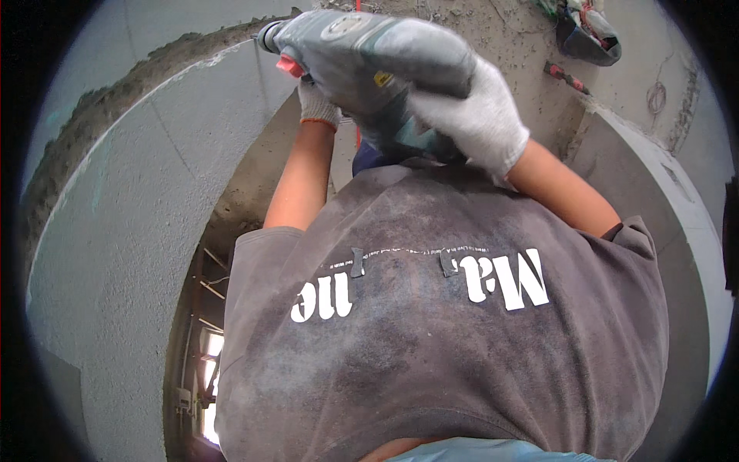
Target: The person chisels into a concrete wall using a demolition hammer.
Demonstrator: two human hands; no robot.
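A grey-green rotary hammer drill (pixel 362 58), dusty and with a red part near its front, is held level across my chest. Its black chuck (pixel 268 36) points left at a rough, chipped band (pixel 154 65) along the grey wall. The white-gloved fingers of my right hand (pixel 481 119) are wrapped round the rear handle. My left hand (pixel 317 105), also gloved, grips below the drill's front end, and the drill's body partly hides its fingers. I cannot make out whether the tip touches the wall.
Grit and debris lie on the floor (pixel 462 19). A dark bag (pixel 589 38) with mixed contents, a red and black tool (pixel 566 78) and a coil of thin wire (pixel 657 98) lie at the far right. A low wall (pixel 654 165) stands to my right.
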